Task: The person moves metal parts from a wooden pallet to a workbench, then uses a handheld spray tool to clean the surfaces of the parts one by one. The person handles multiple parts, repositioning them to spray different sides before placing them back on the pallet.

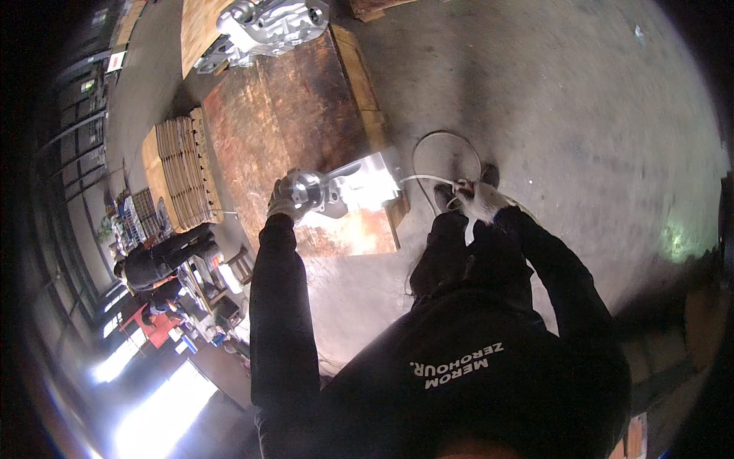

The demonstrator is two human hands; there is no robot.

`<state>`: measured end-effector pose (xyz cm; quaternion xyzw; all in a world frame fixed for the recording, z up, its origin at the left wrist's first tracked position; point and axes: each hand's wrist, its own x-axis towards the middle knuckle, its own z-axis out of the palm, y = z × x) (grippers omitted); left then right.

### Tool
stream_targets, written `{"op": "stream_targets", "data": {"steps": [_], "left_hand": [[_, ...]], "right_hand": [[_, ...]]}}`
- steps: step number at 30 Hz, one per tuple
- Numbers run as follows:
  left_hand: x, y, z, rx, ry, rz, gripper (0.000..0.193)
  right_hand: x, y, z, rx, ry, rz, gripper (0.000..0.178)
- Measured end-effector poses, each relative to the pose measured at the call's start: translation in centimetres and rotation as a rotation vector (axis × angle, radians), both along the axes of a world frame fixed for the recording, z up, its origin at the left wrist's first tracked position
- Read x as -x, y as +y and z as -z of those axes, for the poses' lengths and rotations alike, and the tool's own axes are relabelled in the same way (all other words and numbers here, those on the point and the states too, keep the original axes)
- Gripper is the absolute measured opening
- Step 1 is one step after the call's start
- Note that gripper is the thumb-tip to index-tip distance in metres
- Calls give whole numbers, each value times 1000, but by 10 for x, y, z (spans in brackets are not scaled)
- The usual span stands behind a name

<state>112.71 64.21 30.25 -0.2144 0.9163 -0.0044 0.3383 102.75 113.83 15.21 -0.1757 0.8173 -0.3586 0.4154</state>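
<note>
My left hand [283,202], in a pale glove, is closed around the rounded left end of a silvery metal casting [310,190]. The casting lies over the right part of a worn brown board [267,115], and its right half is washed out by glare. My right hand [482,200], also gloved, grips a thin pale cable [428,177] to the right of the board. One stretch of this cable runs left to the bright end of the casting; whether it enters the part I cannot tell. Another stretch loops above my shoes.
Another metal casting [271,29] sits at the board's far end. Left of the board stands a stack of brown cardboard sheets [183,172]. Beyond it, a person in dark clothes [157,264] bends near cluttered benches. Grey concrete floor [581,115] spreads to the right.
</note>
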Motion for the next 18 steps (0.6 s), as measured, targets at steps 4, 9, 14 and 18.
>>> {"op": "stream_targets", "data": {"steps": [4,9,14,18], "left_hand": [[5,7,-11,39,-22,39,110],[-6,16,-7,42,333,-96,83],[-32,30,26,102,799,-69,55],[-23,34,19,-438,1094,-453,50]], "right_hand": [[3,-5,-14,217,-245,164,36],[13,-10,-36,87,-546,162,37],[23,20,-56,79,-400,410,43],[-8,29,-90,225,-278,174,37]]}}
